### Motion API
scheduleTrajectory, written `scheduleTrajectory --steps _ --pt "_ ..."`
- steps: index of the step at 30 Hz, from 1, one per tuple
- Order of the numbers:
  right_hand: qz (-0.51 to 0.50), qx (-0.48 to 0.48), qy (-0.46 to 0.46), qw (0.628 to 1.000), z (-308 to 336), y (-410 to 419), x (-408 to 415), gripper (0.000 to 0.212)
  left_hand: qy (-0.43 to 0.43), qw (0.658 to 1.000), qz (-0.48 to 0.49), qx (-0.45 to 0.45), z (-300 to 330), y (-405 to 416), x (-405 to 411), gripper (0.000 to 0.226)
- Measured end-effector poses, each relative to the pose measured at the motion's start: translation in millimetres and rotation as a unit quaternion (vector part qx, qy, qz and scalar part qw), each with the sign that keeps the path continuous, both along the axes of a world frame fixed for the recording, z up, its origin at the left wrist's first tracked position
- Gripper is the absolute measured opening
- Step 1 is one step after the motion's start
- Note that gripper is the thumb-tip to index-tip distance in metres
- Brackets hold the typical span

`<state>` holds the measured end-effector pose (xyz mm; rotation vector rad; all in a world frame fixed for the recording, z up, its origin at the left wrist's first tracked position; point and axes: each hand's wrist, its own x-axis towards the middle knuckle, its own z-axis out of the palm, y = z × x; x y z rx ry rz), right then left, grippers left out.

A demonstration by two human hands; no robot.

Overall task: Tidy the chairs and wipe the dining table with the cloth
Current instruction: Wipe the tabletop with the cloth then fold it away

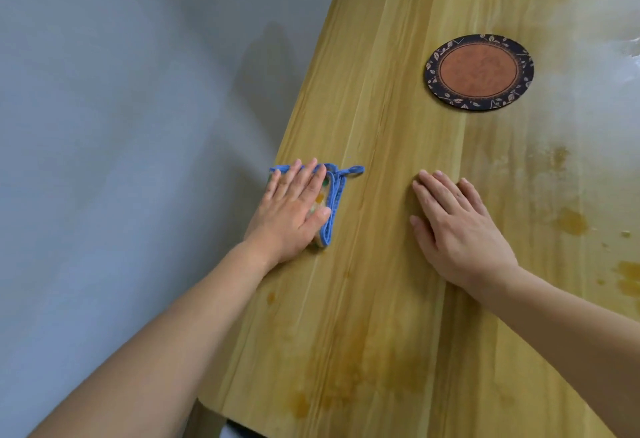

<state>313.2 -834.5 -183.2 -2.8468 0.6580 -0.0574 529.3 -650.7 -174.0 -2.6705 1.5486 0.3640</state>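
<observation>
No words, numbers, brand marks or signs can be read anywhere here. The round mat [479, 72] at about one o'clock on the table [381, 126] bears only a leaf-pattern border (ornament, not lettering) around a plain orange middle.

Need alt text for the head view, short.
Left hand presses a blue-edged cloth flat near the wooden table's left edge; right hand rests flat beside it. Orange stains remain, and a round coaster sits farther back.
</observation>
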Motion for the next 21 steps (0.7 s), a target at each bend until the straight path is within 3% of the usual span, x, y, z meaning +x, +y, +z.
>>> scheduleTrajectory --steps 5,16,21 --pt "0.001 0.009 -0.001 1.0 1 4 2 0.062 0.003 1.0 -0.005 0.006 0 72 -38 0.067" --pt "0.006 0.013 -0.019 1.0 -1 3 -3 0.062 -0.025 0.999 0.023 0.005 -1 -30 20 0.073" --pt "0.006 0.011 -0.019 1.0 -2 3 -5 0.061 -0.02 1.0 0.007 -0.004 -2 8 -13 0.073"
